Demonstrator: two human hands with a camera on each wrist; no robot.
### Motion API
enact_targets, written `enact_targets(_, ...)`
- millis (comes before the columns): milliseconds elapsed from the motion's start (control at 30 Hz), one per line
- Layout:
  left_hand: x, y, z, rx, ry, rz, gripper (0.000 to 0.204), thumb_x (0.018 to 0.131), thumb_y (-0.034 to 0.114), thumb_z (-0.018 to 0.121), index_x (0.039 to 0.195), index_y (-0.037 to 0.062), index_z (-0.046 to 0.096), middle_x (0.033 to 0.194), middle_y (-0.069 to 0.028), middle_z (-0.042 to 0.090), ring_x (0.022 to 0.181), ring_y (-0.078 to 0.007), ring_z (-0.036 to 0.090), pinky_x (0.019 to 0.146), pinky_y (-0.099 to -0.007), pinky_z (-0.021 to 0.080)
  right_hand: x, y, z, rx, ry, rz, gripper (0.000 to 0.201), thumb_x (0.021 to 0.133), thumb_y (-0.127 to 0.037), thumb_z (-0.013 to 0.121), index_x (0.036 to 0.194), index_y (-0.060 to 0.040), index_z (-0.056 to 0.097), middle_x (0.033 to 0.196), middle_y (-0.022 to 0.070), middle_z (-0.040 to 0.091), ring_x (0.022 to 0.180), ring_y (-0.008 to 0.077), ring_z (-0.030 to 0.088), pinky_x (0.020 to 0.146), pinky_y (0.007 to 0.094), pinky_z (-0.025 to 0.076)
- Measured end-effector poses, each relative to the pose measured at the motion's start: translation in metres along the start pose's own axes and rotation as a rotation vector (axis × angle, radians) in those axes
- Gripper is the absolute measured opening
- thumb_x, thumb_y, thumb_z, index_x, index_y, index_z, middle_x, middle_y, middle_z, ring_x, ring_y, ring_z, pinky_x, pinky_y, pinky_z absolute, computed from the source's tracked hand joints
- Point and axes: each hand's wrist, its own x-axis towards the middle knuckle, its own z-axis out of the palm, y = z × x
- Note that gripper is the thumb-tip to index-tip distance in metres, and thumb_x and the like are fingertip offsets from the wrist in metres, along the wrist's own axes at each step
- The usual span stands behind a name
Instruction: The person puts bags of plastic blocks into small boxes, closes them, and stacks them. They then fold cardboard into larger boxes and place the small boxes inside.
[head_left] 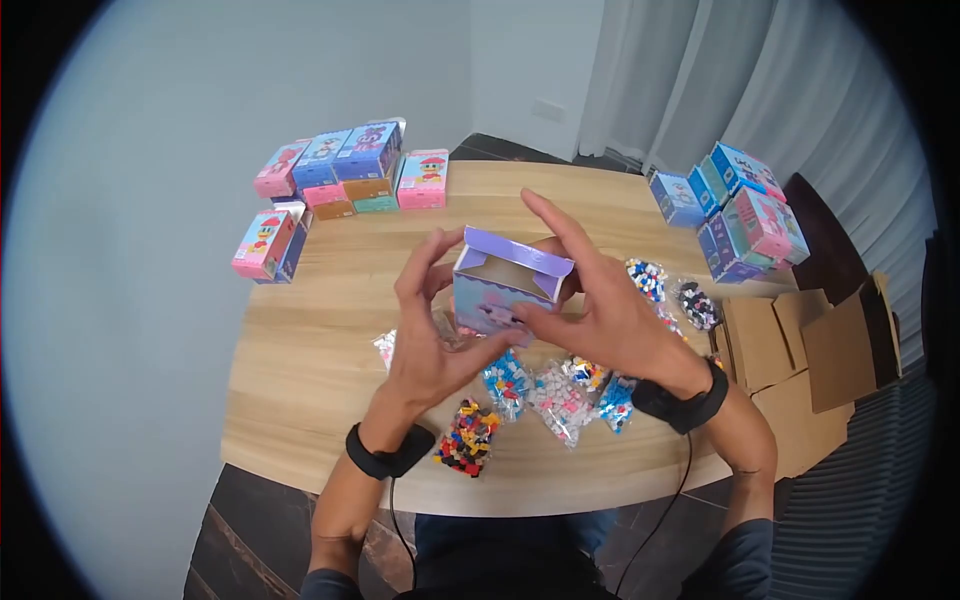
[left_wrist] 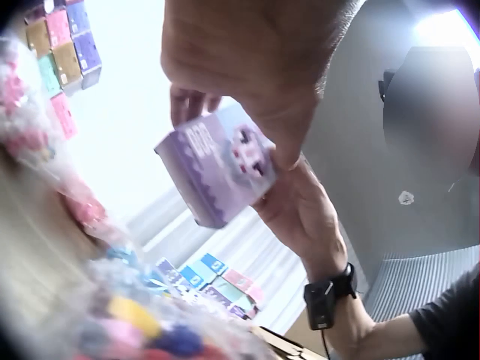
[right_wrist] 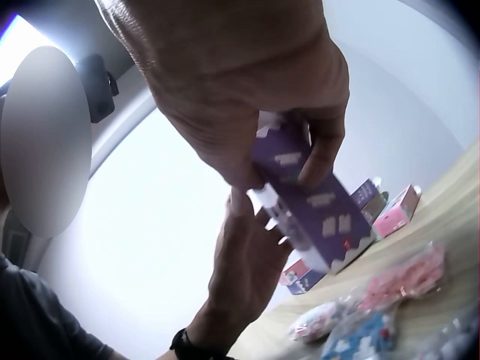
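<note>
Both hands hold a small purple and light-blue box (head_left: 500, 295) above the table, its top flap raised and its inside showing. My left hand (head_left: 425, 325) grips its left side, thumb low on the front. On the right side my right hand (head_left: 610, 310) holds it, thumb on the front face and index finger raised. A pink character picture and purple wavy edge mark the box (left_wrist: 217, 161) in the left wrist view. The purple side of the box (right_wrist: 322, 206) shows in the right wrist view, with right-hand fingers on it.
Bags of small coloured bricks (head_left: 468, 437) lie below and right of the hands. Stacks of printed boxes (head_left: 365, 150) stand at the back left, and more boxes (head_left: 750, 220) at the back right. An opened brown cardboard box (head_left: 765, 345) sits at the right edge.
</note>
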Motion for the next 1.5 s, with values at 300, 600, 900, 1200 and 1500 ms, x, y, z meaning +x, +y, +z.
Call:
enact_targets(300,0.006,0.003,-0.036,0.273,-0.508,-0.065,0.052,0.074,0.012,0.091,0.120,0.0110,0.068,0.140,-0.0151,0.053,0.098,-0.0239,0.067,0.083,-0.0383,0.058,-0.007,0.000,-0.010,-0.319,-0.247,-0.252,0.067,0.086,-0.006,0.080,0.148,-0.0093,0.054,0.147,0.0153,0.057,0.087,0.0239,0.071,0.071,0.0331,0.058)
enact_targets(600,0.004,-0.012,-0.047,-0.158,-0.116,-0.344,0.076,0.072,-0.005,0.091,0.132,0.0054,0.045,0.117,-0.0106,0.061,0.102,-0.0169,0.070,0.086,-0.0301,0.057,0.014,0.024,-0.026,-0.101,0.067,-0.119,0.023,0.091,-0.009,0.078,0.103,0.0042,0.063,0.105,0.0155,0.075,0.079,0.0099,0.069,0.067,0.0272,0.054)
enact_targets(900,0.001,-0.029,-0.048,-0.072,-0.018,-0.263,0.074,0.074,-0.002,0.091,0.134,0.0030,0.049,0.124,-0.0114,0.060,0.101,-0.0179,0.068,0.087,-0.0331,0.060,0.028,0.128,0.031,-0.571,-0.279,-0.176,0.047,0.081,-0.018,0.084,0.122,-0.0035,0.065,0.111,0.0178,0.068,0.107,0.0440,0.062,0.091,0.0486,0.053)
enact_targets(1200,0.004,-0.015,-0.044,-0.069,-0.043,-0.418,0.071,0.075,0.005,0.092,0.134,0.0048,0.053,0.129,-0.0074,0.060,0.098,-0.0165,0.067,0.085,-0.0311,0.057,-0.007,0.009,-0.030,-0.158,0.365,-0.265,0.027,0.081,-0.002,0.080,0.104,0.0011,0.068,0.112,0.0115,0.066,0.104,0.0238,0.067,0.086,0.0323,0.057)
enact_targets(1500,0.001,-0.010,-0.037,-0.198,-0.244,-0.387,0.084,0.075,-0.005,0.090,0.145,0.0040,0.044,0.138,-0.0088,0.054,0.122,-0.0168,0.058,0.094,-0.0357,0.054,0.031,-0.045,-0.039,-0.789,-0.054,-0.280,0.053,0.079,0.015,0.067,0.127,-0.0088,0.067,0.105,0.0149,0.064,0.093,0.0362,0.068,0.075,0.0439,0.055)
